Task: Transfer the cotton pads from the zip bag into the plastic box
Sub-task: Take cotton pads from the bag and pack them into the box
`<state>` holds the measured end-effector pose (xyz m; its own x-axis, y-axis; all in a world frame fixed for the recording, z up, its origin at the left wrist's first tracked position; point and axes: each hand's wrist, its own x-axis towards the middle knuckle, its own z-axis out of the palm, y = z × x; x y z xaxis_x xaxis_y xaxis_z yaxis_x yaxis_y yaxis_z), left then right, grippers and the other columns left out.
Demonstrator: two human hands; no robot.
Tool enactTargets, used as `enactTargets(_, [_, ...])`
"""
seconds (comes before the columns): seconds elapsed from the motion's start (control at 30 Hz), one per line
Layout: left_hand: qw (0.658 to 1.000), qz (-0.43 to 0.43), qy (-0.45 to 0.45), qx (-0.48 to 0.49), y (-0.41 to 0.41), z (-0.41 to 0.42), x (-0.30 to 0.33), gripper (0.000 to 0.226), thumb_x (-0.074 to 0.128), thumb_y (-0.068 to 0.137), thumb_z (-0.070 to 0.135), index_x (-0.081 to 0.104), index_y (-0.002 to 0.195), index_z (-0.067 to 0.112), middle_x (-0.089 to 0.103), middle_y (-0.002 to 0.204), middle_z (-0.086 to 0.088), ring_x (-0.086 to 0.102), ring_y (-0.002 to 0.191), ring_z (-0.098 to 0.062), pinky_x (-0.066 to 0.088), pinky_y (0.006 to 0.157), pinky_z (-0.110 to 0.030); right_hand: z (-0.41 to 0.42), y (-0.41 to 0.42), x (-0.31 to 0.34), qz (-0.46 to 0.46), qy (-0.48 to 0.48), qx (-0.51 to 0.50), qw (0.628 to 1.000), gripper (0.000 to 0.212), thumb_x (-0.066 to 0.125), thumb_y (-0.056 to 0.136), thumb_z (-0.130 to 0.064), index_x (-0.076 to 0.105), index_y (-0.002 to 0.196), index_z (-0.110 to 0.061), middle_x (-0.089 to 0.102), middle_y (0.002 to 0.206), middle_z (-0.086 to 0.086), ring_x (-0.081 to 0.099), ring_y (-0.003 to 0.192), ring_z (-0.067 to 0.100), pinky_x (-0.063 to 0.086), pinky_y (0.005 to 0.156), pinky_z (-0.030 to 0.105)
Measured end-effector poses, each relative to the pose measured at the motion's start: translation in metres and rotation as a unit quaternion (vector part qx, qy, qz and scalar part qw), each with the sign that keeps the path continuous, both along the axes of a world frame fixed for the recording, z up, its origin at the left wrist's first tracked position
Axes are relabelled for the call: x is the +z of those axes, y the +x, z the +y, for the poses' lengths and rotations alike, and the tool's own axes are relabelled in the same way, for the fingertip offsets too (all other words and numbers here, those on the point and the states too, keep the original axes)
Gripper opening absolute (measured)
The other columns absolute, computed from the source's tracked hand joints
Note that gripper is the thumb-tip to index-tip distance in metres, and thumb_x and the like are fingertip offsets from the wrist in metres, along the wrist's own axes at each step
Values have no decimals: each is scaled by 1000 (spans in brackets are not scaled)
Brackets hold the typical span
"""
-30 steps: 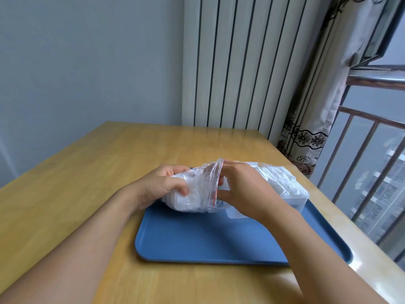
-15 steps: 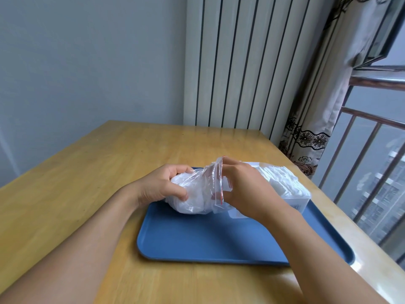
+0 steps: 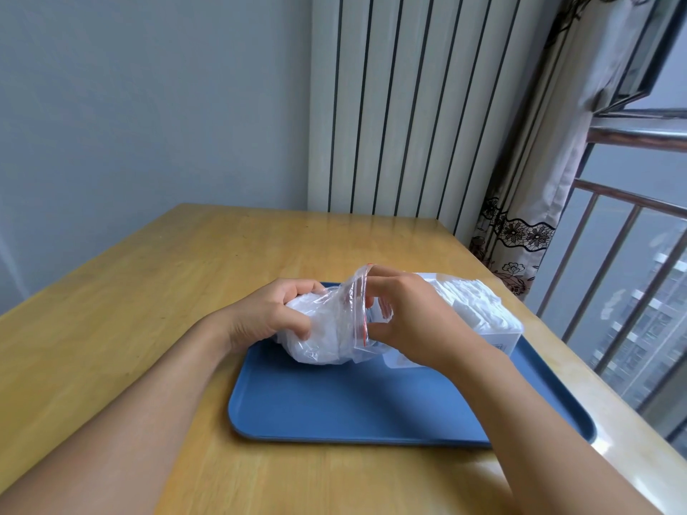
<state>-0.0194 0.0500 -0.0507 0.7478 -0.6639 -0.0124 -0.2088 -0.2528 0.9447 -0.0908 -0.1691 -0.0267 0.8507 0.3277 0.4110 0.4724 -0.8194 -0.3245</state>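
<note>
A clear zip bag with a red seal strip lies on its side over the blue tray, stuffed with white cotton pads. My left hand grips the bag's closed end. My right hand is at the bag's open mouth, fingers inside the rim and thumb below it, spreading the opening. Behind my right hand stands the clear plastic box, heaped with white cotton pads above its rim. The box's left part is hidden by my hand.
The tray sits on a wooden table whose right edge runs close beside it. A white radiator stands behind the table, with a patterned curtain and a window railing to the right.
My right hand's fingers have pushed further into the bag's mouth, pulling the red-striped rim wider. The bag and my left hand stayed almost in place.
</note>
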Motion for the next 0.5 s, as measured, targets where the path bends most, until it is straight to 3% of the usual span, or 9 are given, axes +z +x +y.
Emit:
enactTargets(0.13, [1000, 9, -3, 2, -1, -1, 0, 44, 65, 48, 21, 66, 93, 17, 58, 78, -7, 52, 71, -22, 37, 60, -29, -1, 0, -1, 4, -26, -12, 1000, 29, 83, 73, -24, 75, 100, -30, 62, 106, -13, 47, 67, 1, 50, 67, 34])
enactTargets(0.3, [1000, 9, 6, 7, 0, -2, 0, 52, 66, 49, 21, 67, 100, 15, 59, 84, -12, 54, 76, -25, 38, 66, -33, -1, 0, 1, -23, -37, -24, 999, 21, 84, 72, -26, 78, 92, -30, 57, 99, -12, 49, 74, 13, 46, 65, 31])
enactTargets(0.43, [1000, -4, 7, 21, -1, -4, 1, 45, 65, 53, 14, 67, 99, 14, 59, 80, -10, 54, 72, -22, 42, 59, -26, -1, -1, -2, -25, -48, 7, 999, 14, 80, 69, -23, 72, 81, -25, 51, 100, -9, 51, 89, 17, 52, 73, 39])
enactTargets(0.5, [999, -23, 2, 43, 1, -4, 1, 43, 65, 55, 12, 67, 98, 13, 61, 81, -9, 56, 72, -20, 45, 61, -27, -2, -2, -1, -46, -51, 13, 998, 20, 80, 66, -22, 63, 73, -29, 50, 102, -10, 45, 93, 16, 50, 76, 34])
